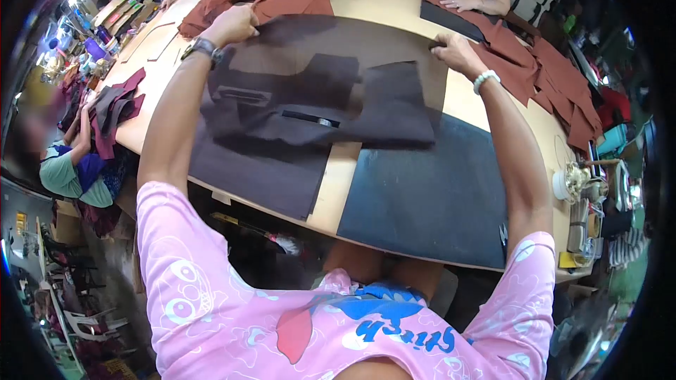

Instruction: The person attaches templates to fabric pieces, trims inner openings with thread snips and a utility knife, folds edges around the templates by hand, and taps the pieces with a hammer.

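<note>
One dark cloth (320, 81) stretches between left hand (241, 26) and right hand (456, 53), fingers of each closed on its far edge.

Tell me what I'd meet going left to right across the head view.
Maroon and dark cloth pieces, the wearer's left hand, the narrow slot in the dark brown cloth, the wearer's right hand, a small metal tool, a teal object.

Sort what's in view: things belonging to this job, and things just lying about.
Likely part of the job:
- dark brown cloth, held by the left hand and right hand
- table beneath

Apparently just lying about:
- rust-coloured cloth at right
- teal item, far right
</note>
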Demonstrator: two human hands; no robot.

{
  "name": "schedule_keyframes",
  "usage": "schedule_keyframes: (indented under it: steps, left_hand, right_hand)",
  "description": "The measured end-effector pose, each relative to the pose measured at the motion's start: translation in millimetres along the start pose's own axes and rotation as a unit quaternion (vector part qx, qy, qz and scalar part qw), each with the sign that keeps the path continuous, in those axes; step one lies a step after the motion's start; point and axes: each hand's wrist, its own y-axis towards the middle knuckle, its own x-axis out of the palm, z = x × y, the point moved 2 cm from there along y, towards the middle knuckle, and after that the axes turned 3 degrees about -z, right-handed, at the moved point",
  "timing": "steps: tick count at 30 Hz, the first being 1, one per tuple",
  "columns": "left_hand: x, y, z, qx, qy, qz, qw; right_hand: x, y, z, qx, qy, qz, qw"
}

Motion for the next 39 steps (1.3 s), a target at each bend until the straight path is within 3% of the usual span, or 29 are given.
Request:
schedule_keyframes:
  steps: [3,4,6,8,9,10,12,14,15,16,18,22,25,30,33,36,39]
  left_hand:
    - [-10.3,31.6,-13.5,-0.115,0.115,0.111,0.98]
    - [-16.7,41.1,-21.5,-0.1,0.143,0.19,0.966]
    - [-32.6,54.3,-29.1,-0.154,0.129,0.273,0.941]
    - [-35.0,80.1,-84.7,-0.161,0.082,0.355,0.917]
    - [-31.9,82.4,-84.2,-0.239,0.193,0.234,0.922]
    - [-53.8,67.3,-70.2,-0.302,-0.045,0.332,0.893]
    - [-66.8,39.3,-68.7,-0.258,-0.197,0.48,0.815]
    - [-49.6,9.8,-82.1,-0.157,-0.362,0.518,0.759]
    - [-40.6,-7.8,-88.9,-0.102,-0.439,0.53,0.718]
    - [-30.4,-27.4,-91.5,-0.125,-0.579,0.458,0.663]
    - [-20.2,-63.9,-54.4,-0.206,-0.461,0.459,0.731]
    - [43.7,-110.4,-75.2,-0.231,-0.548,0.444,0.671]
    - [75.3,-156.7,-70.7,-0.247,-0.481,0.441,0.716]
    - [148.8,-224.2,-88.4,-0.423,-0.393,0.347,0.739]
    - [185.9,-250.3,-100.2,-0.459,-0.349,0.315,0.754]
    - [192.5,-257.5,-96.6,-0.484,-0.331,0.291,0.756]
    - [202.7,-257.1,-110.4,-0.412,-0.286,0.35,0.791]
  right_hand:
    - [-12.3,33.7,-10.0,0.057,0.016,0.164,0.985]
    - [-18.5,43.4,-11.7,0.005,-0.013,0.251,0.968]
    - [-35.4,64.4,-17.9,-0.008,0.03,0.371,0.928]
    - [-53.5,66.6,-40.6,-0.058,0.16,0.455,0.874]
    - [-63.3,69.4,-42.8,-0.089,0.175,0.487,0.851]
    - [-70.7,72.0,-44.9,-0.119,0.191,0.518,0.825]
    - [-66.3,53.6,-69.5,-0.136,0.308,0.446,0.829]
    - [-53.7,1.9,-119.2,-0.195,0.17,0.516,0.816]
    - [-41.8,-1.4,-116.4,-0.288,0.118,0.521,0.794]
    - [-28.1,-7.3,-116.0,-0.379,0.065,0.521,0.762]
    - [6.3,-32.4,-133.7,-0.358,0.134,0.451,0.807]
    - [80.8,-52.9,-138.2,-0.286,0.165,0.35,0.877]
    - [123.9,-84.3,-151.5,-0.262,0.148,0.263,0.917]
    - [181.0,-124.6,-178.2,-0.269,0.128,0.133,0.945]
    - [196.0,-139.7,-192.1,-0.278,0.101,0.079,0.952]
    - [203.6,-143.9,-200.0,-0.286,0.09,0.067,0.952]
    - [205.2,-146.0,-208.2,-0.29,0.084,0.075,0.951]
